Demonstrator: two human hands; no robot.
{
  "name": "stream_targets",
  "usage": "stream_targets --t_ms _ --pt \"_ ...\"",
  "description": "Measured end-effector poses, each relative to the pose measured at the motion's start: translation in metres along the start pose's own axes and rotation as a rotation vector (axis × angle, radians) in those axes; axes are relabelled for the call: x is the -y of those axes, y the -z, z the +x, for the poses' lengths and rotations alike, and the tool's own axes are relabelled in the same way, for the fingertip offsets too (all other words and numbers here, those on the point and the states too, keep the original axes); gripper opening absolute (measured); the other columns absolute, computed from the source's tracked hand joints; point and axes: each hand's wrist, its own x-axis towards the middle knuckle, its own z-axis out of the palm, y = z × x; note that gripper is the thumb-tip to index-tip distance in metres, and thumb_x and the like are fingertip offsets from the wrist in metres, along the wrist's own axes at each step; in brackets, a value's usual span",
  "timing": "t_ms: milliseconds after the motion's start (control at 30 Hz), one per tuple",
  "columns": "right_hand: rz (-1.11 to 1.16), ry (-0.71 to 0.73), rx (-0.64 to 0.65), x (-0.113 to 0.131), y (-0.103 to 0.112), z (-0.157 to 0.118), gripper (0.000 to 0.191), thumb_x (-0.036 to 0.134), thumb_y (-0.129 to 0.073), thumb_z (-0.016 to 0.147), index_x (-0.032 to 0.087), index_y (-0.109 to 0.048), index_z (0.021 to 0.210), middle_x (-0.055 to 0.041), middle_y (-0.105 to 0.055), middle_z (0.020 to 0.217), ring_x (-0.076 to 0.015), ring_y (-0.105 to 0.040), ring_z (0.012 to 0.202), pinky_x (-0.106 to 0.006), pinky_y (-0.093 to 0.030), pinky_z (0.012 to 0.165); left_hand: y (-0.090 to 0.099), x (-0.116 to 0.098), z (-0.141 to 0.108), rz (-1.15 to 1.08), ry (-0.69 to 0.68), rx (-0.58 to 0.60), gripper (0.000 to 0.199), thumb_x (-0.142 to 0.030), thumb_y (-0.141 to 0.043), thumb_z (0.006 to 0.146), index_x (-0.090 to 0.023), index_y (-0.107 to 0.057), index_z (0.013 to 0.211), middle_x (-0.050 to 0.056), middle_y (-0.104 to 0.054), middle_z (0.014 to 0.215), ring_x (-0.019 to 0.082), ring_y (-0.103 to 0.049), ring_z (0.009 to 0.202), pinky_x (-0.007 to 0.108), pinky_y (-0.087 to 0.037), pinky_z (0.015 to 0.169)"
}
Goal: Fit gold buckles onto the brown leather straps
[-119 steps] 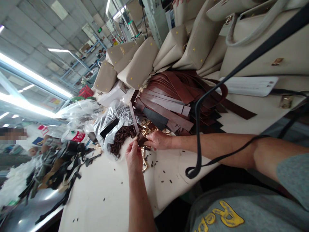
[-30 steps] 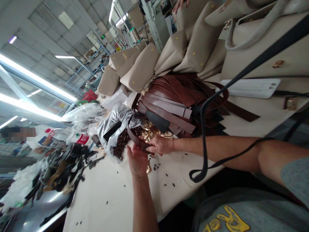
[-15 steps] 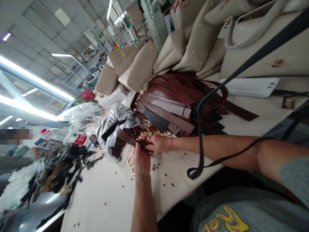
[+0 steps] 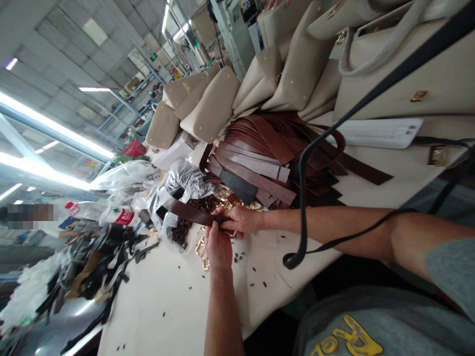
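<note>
A dark brown leather strap runs between my two hands, its free end curving up to the left. My left hand pinches it from below, thumb on top. Fingers of my right hand are closed on the strap close to the left fingertips; what lies between those fingertips is partly hidden. Just behind the hands lie gold metal buckles in a loose heap. Beside them, small dark brown loops fill an open clear plastic bag. A thick pile of brown straps lies beyond.
Beige handbags stand along the back and right of the white table. Small black bits are scattered across its top. A black cord hangs in front at right. Scraps and plastic bottles are at left. Another person's hand shows at the top.
The strap's free end has straightened somewhat and swung down to the left. My hands stay close together at nearly the same spot. The whole view has shifted slightly.
</note>
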Motion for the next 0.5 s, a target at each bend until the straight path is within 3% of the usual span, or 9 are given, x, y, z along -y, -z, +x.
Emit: stream_targets --t_ms 100,200,500 --pt "0.031 -0.045 0.053 0.0070 0.0016 -0.0009 0.006 0.022 -0.059 0.085 0.017 -0.061 0.081 0.0083 -0.060 0.056 -0.0065 -0.053 0.044 -0.014 -0.042 0.044 -0.0048 -0.0035 -0.0017 0.004 -0.017 -0.004 0.025 -0.038 -0.065 0.087 -0.025 -0.073 0.108 0.008 -0.068 0.123 0.021 -0.067 0.096 0.029 -0.056 0.075" --pt "0.043 -0.085 0.071 0.0099 0.0021 -0.0023 0.015 0.024 -0.056 0.086 0.017 -0.055 0.073 0.0071 -0.059 0.058 -0.0065 -0.053 0.042 -0.015 -0.042 0.041 -0.0066 -0.0042 -0.0024 -0.010 -0.004 0.020 0.029 -0.039 -0.067 0.085 -0.024 -0.072 0.109 0.009 -0.068 0.125 0.023 -0.067 0.099 0.031 -0.056 0.078" --pt "-0.037 -0.105 0.145 0.0060 0.0008 -0.0052 0.016 0.027 -0.051 0.089 0.014 -0.058 0.082 0.0055 -0.057 0.064 -0.0063 -0.055 0.042 -0.014 -0.042 0.038 -0.0020 0.0021 -0.0027 0.051 -0.055 0.017 0.023 -0.034 -0.072 0.081 -0.020 -0.073 0.100 0.010 -0.073 0.111 0.017 -0.067 0.068 0.024 -0.050 0.049"
